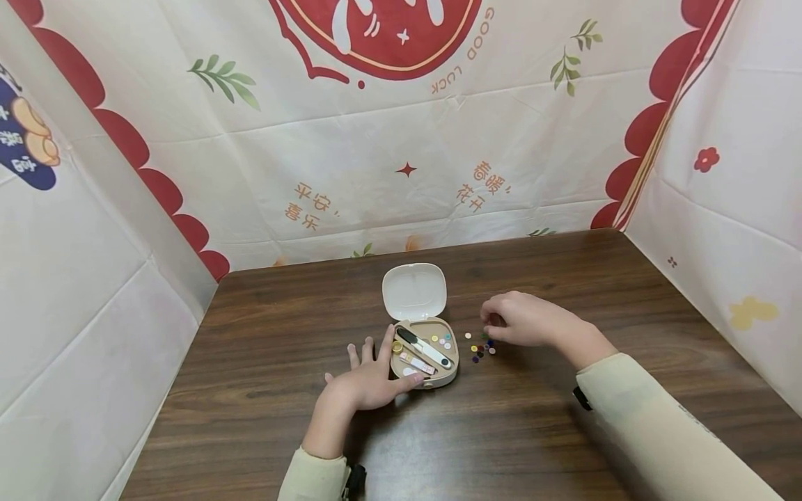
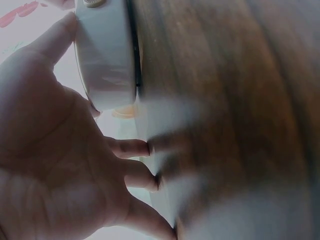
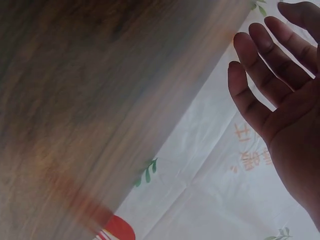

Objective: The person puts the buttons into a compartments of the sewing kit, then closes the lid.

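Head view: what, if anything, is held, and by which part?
Left hand steadies the case, touching its left side and front edge; whether the right hand holds anything cannot be told.

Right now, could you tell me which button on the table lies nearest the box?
The pale button, just right of the box, set apart from the clustered other buttons.

patterned cloth [image 1: 388, 149] behind brown table [image 1: 276, 334]

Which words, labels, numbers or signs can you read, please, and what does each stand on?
"GOOD LUCK": back cloth, by the red circle.
"平安喜乐": back cloth, left.
"春暖花开": back cloth, right.
Red circle's white signs: cut off.
Blue patch: unclear characters.
Strip in box, right sleeve: marks too small.
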A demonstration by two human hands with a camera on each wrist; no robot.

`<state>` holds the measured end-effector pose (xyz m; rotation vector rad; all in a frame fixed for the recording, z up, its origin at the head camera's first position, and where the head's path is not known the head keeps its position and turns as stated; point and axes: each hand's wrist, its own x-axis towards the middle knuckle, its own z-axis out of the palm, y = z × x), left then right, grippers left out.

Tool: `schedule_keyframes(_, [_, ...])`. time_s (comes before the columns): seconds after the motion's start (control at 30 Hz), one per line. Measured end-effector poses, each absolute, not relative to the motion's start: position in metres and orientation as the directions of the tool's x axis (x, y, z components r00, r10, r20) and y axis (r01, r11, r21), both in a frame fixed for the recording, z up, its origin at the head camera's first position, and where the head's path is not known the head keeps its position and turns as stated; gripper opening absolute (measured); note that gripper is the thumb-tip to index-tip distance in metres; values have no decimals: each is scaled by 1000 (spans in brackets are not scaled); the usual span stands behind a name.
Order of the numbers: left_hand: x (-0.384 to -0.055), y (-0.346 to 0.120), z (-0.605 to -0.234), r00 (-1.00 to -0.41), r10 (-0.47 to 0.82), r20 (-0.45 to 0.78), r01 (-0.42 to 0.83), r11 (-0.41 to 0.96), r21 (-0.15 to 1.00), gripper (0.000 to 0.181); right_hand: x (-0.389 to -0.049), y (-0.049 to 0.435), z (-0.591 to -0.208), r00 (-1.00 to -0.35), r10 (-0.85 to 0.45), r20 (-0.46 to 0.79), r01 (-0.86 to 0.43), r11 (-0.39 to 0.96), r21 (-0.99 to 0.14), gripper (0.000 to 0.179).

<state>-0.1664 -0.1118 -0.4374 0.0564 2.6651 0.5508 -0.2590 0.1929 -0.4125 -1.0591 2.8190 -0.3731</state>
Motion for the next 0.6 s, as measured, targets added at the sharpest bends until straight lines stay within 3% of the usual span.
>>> schedule_keyframes(0.33, [-165, -112, -437, -914, 125, -387, -45, 915, 400, 104, -252, 202, -420, -748, -646, -150, -578, 746, -332, 10])
schedule_keyframes(0.6, [-166, -112, -437, -912, 120, -391, -48, 919, 392, 104, -246, 202, -424, -756, -629, -182, -549, 760, -348, 14])
